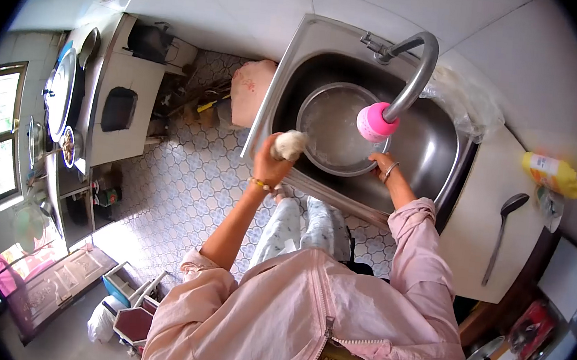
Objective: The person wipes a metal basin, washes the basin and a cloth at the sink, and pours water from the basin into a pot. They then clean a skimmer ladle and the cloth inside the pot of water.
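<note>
My left hand (273, 162) is closed around a pale, rounded lump of dough (289, 145), held just left of the metal bowl. The wide metal bowl (342, 95) sits in the stainless steel sink (438, 142), with whitish residue over its inside. At the bowl's near right rim, my right hand (382, 167) grips the edge. Over the bowl hangs the curved faucet (424, 68), its pink spout head (377, 122) hiding part of the far right rim.
A counter (482, 219) to the right carries a dark ladle (504, 228) and a yellow packet (553, 174). Clear plastic bags (462, 103) lie behind the sink. A pink bag (250, 92) stands left of it. Patterned floor tiles (194, 147) stretch leftward toward a cooking stand (125, 109).
</note>
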{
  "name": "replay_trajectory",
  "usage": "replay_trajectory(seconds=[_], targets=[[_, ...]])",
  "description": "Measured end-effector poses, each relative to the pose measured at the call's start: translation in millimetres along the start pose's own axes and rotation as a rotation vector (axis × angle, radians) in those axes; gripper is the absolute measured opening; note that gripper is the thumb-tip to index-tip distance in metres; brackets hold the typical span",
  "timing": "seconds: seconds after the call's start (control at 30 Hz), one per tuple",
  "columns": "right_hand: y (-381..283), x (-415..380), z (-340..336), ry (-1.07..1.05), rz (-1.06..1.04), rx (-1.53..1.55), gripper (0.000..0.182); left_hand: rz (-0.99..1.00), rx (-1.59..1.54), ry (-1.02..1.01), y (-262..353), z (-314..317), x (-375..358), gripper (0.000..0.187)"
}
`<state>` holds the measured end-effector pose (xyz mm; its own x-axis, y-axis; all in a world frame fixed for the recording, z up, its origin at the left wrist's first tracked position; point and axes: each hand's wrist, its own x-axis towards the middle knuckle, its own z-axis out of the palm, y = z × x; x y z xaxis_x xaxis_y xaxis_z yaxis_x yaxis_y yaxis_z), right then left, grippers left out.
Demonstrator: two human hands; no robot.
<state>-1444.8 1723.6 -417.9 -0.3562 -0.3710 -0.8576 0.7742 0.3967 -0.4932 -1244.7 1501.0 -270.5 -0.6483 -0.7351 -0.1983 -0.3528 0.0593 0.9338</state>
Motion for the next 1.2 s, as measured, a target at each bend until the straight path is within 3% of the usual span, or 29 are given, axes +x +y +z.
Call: replay_trajectory(seconds=[0.13, 0.2, 0.33, 0.4, 0.57, 0.67, 0.7, 0.8, 0.9, 0.93, 1.07, 1.2], targets=[[0, -33, -5, 0.03, -0.016, 0.074, 0.013, -0.272, -0.483, 0.127, 5, -37, -2, 0.03], [-6, -52, -2, 0.069, -0.035, 0.088, 0.015, -0.325, -0.473, 0.178, -9, -61, -4, 0.026], [-15, -94, 5, 0.137, -0.101, 0.151, 0.014, -0.26, -0.582, 0.183, -36, -111, -24, 0.023], [-22, -123, 16, 0.163, -0.138, 0.162, 0.015, -0.261, -0.617, 0.321, -38, -131, -42, 0.024], [-27, -198, 61, 0.112, -0.198, 0.139, 0.014, -0.281, -0.691, 0.368, -64, -198, -92, 0.022], [-10, -213, 84, 0.086, -0.236, 0.109, 0.019, -0.279, -0.749, 0.509, -87, -237, -125, 0.016], [-5, -215, 94, 0.115, -0.24, 0.056, 0.019, -0.272, -0.776, 0.433, -111, -252, -136, 0.017], [7, -217, 136, 0.046, -0.221, 0.017, 0.013, -0.271, -0.671, 0.46, -157, -311, -174, 0.018], [11, -258, 248, -0.248, -0.257, 0.037, 0.032, -0.266, -0.781, 0.621, -181, -362, -212, 0.019], [17, -276, 292, -0.226, -0.264, 0.057, 0.023, -0.306, -0.845, 0.687, -176, -379, -227, 0.019], [51, -237, 366, -0.339, -0.202, -0.099, 0.011, -0.201, -0.834, 0.834, -204, -435, -299, 0.018], [86, -233, 498, -0.497, -0.064, -0.235, 0.008, -0.213, -0.914, 1.123, -233, -489, -370, 0.015]])
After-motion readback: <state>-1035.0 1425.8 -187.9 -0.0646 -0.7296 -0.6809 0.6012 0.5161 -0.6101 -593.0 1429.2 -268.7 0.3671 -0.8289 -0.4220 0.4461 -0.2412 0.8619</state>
